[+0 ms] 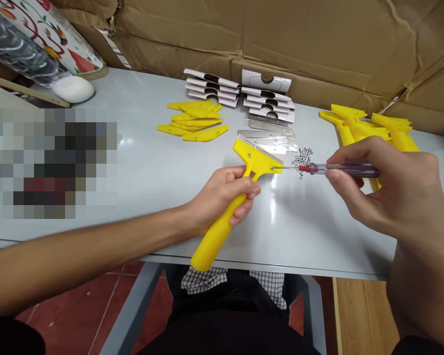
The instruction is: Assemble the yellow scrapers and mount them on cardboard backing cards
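My left hand (229, 193) is wrapped round the handle of a yellow scraper (218, 229), whose wide head points up and away from me. A metal blade (261, 148) lies along the head's far edge. In my right hand (388, 185) is a screwdriver (351, 169) with a clear purplish handle and a red collar. Its thin shaft points left, and the tip touches a small screw at the right end of the scraper head. Just beyond the shaft lies a pile of small screws (303, 157) on the grey table (140, 172).
Yellow flat pieces (198, 121), loose blades (268, 133) and folded white cards (268, 101) lie at the back. More yellow scraper handles (355, 125) are at the right. Cardboard (281, 39) stands behind. A plastic bottle (25, 49) and a blurred patch are at the left.
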Tool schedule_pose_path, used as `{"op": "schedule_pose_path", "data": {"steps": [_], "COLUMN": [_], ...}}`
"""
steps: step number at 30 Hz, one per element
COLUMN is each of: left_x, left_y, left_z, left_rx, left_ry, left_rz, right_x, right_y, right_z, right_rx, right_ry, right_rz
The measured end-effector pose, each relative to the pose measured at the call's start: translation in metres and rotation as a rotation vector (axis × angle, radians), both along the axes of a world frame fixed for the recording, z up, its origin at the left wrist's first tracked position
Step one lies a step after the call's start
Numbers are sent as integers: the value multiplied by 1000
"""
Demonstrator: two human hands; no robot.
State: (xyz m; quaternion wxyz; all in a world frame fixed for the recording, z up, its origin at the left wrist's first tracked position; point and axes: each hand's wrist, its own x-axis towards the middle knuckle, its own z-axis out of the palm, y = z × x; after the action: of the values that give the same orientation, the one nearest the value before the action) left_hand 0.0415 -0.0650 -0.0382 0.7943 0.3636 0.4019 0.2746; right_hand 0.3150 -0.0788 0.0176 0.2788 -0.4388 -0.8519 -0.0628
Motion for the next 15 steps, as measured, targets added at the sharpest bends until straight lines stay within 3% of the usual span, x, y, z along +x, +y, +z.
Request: {"op": "schedule_pose_path", "data": {"steps": [5, 11, 15], "left_x": [0, 0, 0], "left_y": [-1, -1, -1], "left_z": [0, 1, 0], "left_rx": [11, 8, 21], "left_ry": [11, 23, 27], "left_rz": [-12, -14, -12], "right_x": [2, 3, 3], "right_y": [3, -1, -1], "right_z": [-3, 0, 0], "right_rx": [125, -60, 92], "right_ry": [-61, 12, -66], "right_rz": [-66, 10, -17]}}
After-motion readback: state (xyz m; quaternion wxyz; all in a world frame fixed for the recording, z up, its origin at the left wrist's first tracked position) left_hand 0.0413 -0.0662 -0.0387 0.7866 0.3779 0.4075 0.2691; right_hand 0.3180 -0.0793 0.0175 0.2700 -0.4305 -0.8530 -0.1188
